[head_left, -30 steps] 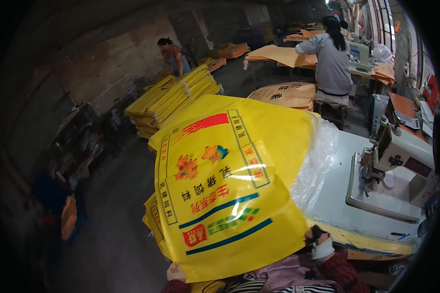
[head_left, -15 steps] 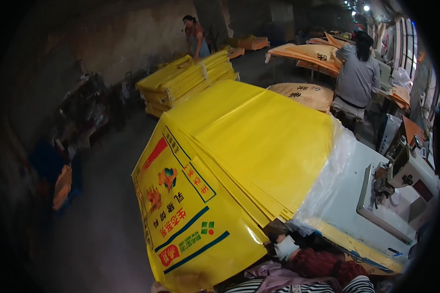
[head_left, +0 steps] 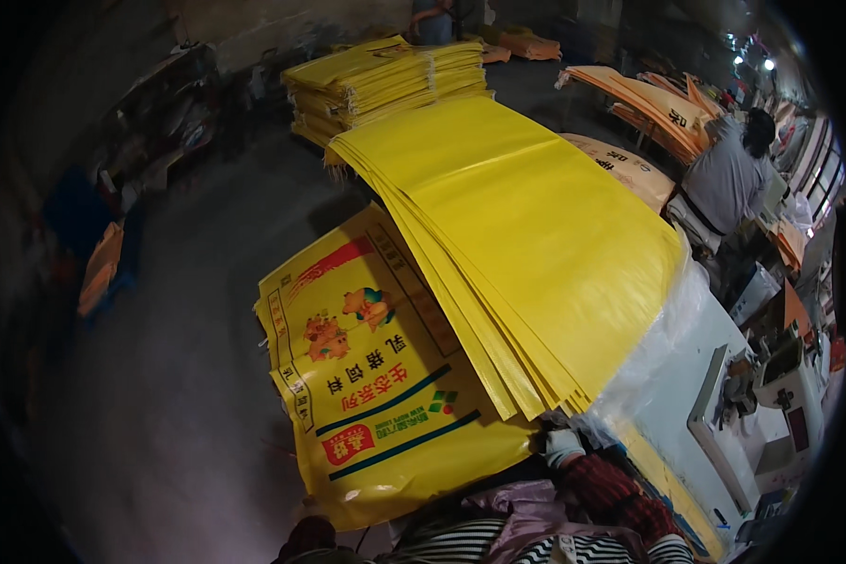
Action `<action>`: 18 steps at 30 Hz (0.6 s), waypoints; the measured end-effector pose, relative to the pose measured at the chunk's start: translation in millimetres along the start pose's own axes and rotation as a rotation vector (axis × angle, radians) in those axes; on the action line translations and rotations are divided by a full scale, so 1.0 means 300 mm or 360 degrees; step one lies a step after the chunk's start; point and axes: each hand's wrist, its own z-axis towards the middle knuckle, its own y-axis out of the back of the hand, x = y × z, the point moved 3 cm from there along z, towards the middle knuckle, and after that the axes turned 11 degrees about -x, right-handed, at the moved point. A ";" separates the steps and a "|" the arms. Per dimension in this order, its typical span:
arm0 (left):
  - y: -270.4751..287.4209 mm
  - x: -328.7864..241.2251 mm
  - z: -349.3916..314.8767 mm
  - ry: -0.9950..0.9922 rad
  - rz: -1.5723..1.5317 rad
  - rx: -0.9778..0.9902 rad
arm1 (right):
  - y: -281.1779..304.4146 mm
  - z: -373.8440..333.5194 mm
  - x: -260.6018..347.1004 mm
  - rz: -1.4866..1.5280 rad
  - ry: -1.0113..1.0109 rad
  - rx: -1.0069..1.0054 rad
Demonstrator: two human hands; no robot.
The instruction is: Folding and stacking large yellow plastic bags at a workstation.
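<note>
A yellow printed bag (head_left: 357, 367) with cartoon animals hangs off the near left side of a stack of plain-faced yellow bags (head_left: 526, 244). My left hand (head_left: 312, 508), only partly in view at the lower edge, is closed at the bag's near left corner. Beside the near corner of the stack, my right hand (head_left: 562, 446), in a glove with a white back, is closed at the printed bag's right corner; its fingertips are mostly hidden. The stack's near left edges fan out in several layers.
A sewing machine (head_left: 790, 395) stands on a pale worktable (head_left: 663, 390) at right, with clear plastic film (head_left: 653, 334) beside the stack. More yellow bags (head_left: 385, 80) are piled behind. A person in grey (head_left: 728, 179) sits at far right near orange bags (head_left: 658, 103); another person (head_left: 432, 21) stands far back.
The printed bag has come away from the stack's far left edge and sagged lower, uncovering the layers beneath. My left sleeve now shows at the lower edge. The view has tilted down.
</note>
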 end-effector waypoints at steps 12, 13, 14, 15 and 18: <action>-0.100 0.087 0.065 -0.0754 0.1534 -0.0386 | -0.076 0.098 -0.110 -0.0101 -0.0321 0.0331; -0.190 0.074 0.031 -0.0691 0.1437 -0.0386 | -0.103 0.099 -0.158 -0.0100 -0.0313 0.0336; -0.256 0.032 -0.005 -0.0682 0.1373 -0.0367 | -0.119 0.089 -0.195 -0.0107 -0.0338 0.0335; -0.290 -0.030 -0.048 -0.0678 0.1341 -0.0378 | -0.133 0.065 -0.220 -0.0105 -0.0342 0.0343; -0.405 -0.287 -0.222 -0.0850 0.1197 -0.0314 | -0.150 -0.020 -0.297 -0.0065 -0.0442 0.0331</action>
